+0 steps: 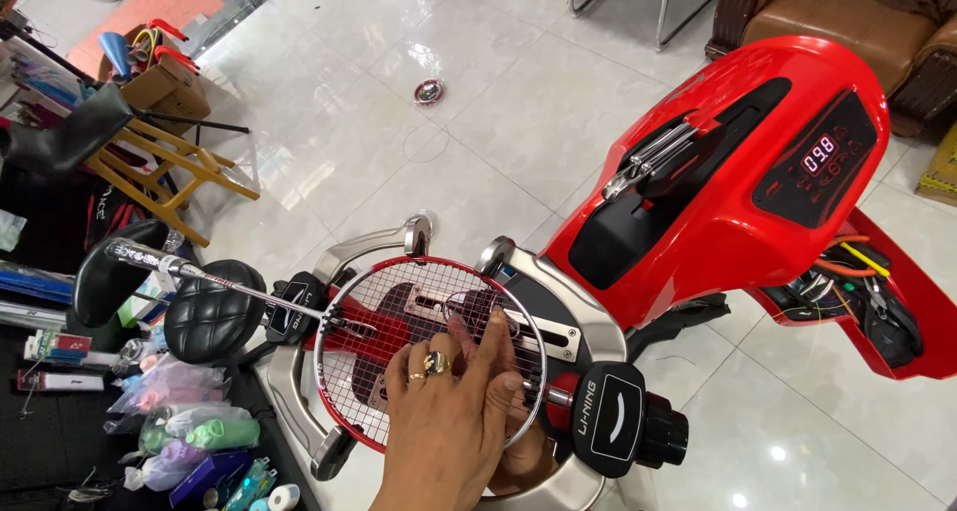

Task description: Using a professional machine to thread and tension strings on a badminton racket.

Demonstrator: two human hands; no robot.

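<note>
a red-framed badminton racket [349, 317] sits clamped in the red stringing machine [738, 172], its string bed mostly woven; the left hand [449, 411] spreads open fingers on the strings, the right hand [523, 451] beneath, grip hidden.

Stringing machine body [743, 187] is glossy red plastic with a matt black panel; its turntable frame [588, 317] looks like brushed silver metal. Racket [424, 346] has a glossy red-and-white frame and thin taut strings, left stool seat [212, 310] is quilted black leather-like padding. Floor [518, 112] is shiny pale tile, far-right sofa [847, 22] smooth brown leather.
</note>
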